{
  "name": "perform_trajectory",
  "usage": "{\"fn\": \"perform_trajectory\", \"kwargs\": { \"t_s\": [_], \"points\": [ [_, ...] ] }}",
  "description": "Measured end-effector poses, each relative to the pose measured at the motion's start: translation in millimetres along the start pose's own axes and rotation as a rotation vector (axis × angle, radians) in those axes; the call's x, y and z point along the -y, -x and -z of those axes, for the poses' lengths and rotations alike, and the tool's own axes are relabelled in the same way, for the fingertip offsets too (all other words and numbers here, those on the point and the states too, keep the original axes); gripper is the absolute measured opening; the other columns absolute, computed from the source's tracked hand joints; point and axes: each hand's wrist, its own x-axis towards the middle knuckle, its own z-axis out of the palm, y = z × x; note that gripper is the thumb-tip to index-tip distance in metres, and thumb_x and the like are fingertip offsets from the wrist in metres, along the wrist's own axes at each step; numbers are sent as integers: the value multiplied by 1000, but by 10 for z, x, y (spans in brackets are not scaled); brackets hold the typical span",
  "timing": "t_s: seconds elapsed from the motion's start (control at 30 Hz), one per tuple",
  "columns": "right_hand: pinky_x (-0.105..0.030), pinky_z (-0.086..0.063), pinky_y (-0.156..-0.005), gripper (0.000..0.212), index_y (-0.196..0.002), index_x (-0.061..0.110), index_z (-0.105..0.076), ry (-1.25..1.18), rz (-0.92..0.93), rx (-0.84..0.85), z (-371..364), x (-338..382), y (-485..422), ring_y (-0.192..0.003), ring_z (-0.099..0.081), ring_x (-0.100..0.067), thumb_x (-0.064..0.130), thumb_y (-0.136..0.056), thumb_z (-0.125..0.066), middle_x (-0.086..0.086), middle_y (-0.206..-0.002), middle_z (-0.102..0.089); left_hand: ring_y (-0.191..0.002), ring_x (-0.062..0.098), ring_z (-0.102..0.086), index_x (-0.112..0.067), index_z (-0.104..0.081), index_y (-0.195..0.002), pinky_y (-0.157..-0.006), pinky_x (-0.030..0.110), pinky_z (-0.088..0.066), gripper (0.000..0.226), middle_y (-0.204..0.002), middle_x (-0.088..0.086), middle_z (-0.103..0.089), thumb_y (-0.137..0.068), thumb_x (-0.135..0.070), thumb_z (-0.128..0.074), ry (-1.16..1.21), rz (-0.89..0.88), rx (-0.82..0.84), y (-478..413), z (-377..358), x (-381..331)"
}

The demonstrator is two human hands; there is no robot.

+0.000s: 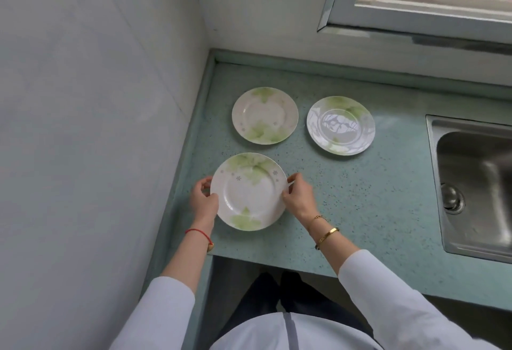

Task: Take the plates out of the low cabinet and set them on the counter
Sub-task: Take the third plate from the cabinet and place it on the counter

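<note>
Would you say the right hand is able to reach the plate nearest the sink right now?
Probably yes, once it lets go: the right hand pinches the near plate by its rim, but only bare counter lies between it and the far right plate.

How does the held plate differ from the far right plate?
The held plate is pinched at its rim by the left hand and right hand; the far right plate lies untouched. The held plate looks matte; the far right plate shows glare. Both are round, white, green-leafed.
</note>
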Motion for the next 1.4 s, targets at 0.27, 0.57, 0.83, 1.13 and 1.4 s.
{"fn": "perform_trajectory", "kwargs": {
  "t_s": [0.27,0.57,0.83,1.13,1.4],
  "points": [
    [-47,-53,-83,33,-114,11,-47,3,-8,-2,-86,-41,-63,-95,-57,-29,1,-83,-51,-11,-104,-60,-97,19,-57,-17,-62,-115,-66,21,-47,53,-109,3,-62,-78,18,-45,-29,-1,24,-107,-23,66],
    [-50,-53,-86,34,-116,10,-47,-12,-11,4,-94,-52,-68,-97,-58,-31,3,-84,-52,-13,-107,-60,-88,10,-56,-19,-63,-118,-64,20,-45,56,-111,2,-64,-78,16,-45,-77,-14,41,-131,-1,99],
    [-28,-43,-64,27,-120,8,-50,-34,22,-37,7,-80,15,-75,-53,-14,16,-94,-50,5,-82,-52,-109,15,-57,-17,-54,-136,-86,26,-45,54,-127,-1,-59,-86,2,-55,-19,-19,19,19,96,8],
    [-37,-56,-77,25,-118,12,-58,-218,133,-55,317,44,371,-85,-62,-17,21,-96,-51,-5,-106,-64,-104,-3,-57,-27,-59,-127,-93,26,-49,40,-124,-9,-59,-90,-11,-59,109,-156,-8,547,396,-48],
    [-31,-57,-77,21,-115,13,-59,-404,303,165,559,187,798,-85,-66,-19,18,-95,-52,-8,-103,-67,-102,9,-63,-26,-64,-121,-96,31,-50,36,-112,-11,-66,-88,-12,-63,262,-234,-143,1384,594,-17]
  ]
}}
